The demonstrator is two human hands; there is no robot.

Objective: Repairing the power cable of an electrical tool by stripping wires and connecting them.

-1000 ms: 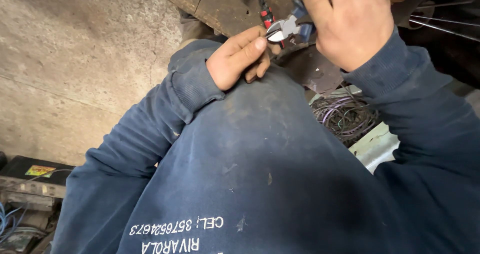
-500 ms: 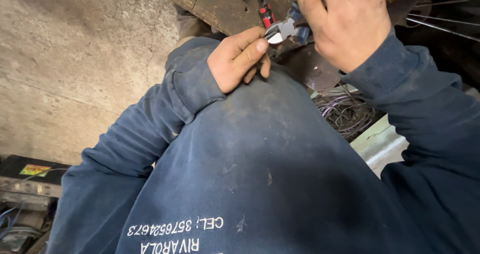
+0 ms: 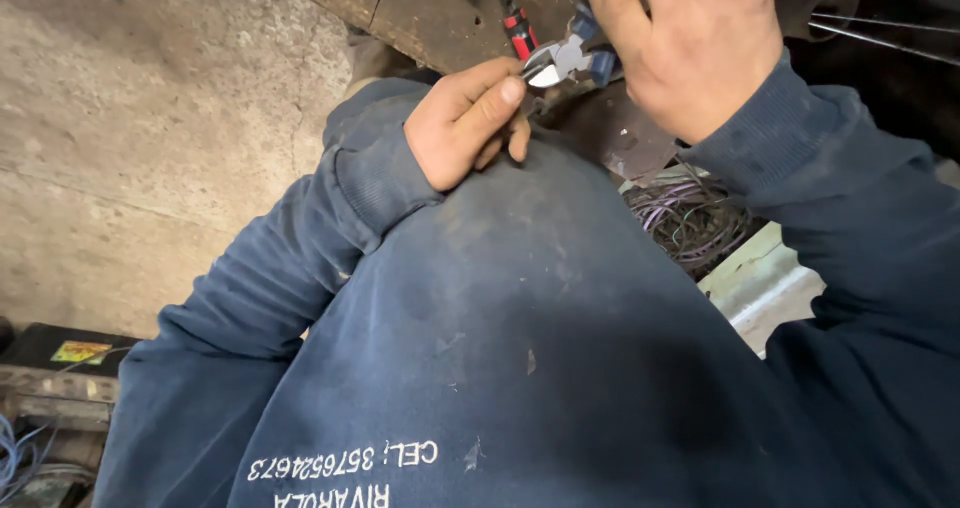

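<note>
1. The head view is taken from above the chest, so the dark blue sweatshirt [image 3: 520, 348] fills the lower frame and both hands are seen at the top, raised close to the body.

2. The right hand [image 3: 690, 43] is laid over the blue handles of a pair of steel-jawed pliers [image 3: 565, 58]; its fingers [image 3: 615, 13] are curled down around the handles and clamped on them. Whether the pliers' jaws are shut cannot be told.

3. The left hand [image 3: 465, 123] is brought up just beside the pliers' nose. Its fingers are drawn together, thumb and forefinger pinched right at the jaw tip, seemingly so that something small is steadied there; whatever is pinched is too small to be made out.

4. The pliers are thus found between the two hands, touching both, held over a worn brown wooden surface [image 3: 420, 8].

5. Just beyond the left fingers, a red-and-black handled tool [image 3: 515, 30] is seen lying on that surface.

6. Below the right wrist, a loose tangle of thin purple and grey wires [image 3: 690, 218] is seen in a dark hollow beside a pale green panel [image 3: 765, 278]; whether this is a proper container cannot be told.

7. Well apart, beside the left elbow, a black case [image 3: 60, 353] is seen, shut.
</note>
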